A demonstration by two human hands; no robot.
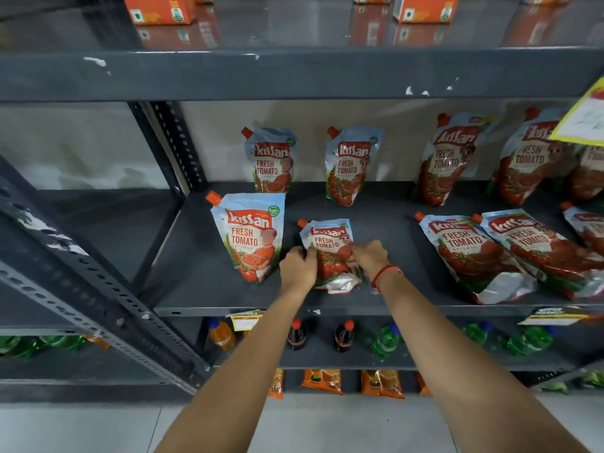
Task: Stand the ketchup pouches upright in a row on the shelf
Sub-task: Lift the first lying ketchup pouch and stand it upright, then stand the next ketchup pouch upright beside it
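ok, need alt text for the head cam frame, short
Both hands, left hand and right hand, grip a ketchup pouch at the front of a dark shelf. One pouch stands to its left, more stand along the back, and two pouches lie flat on the right.

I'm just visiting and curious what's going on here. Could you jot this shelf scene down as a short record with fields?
place: dark metal shelf in a store
goods: ketchup pouches with orange caps
held pouch: centre front, leaning back, gripped at both sides
left hand: on the pouch's left edge
right hand: on its right edge, red thread at the wrist
upright front pouch: left of the held one
back row: pouches standing against the wall, e.g.
lying pouches: two at front right
shelf below: drink bottles
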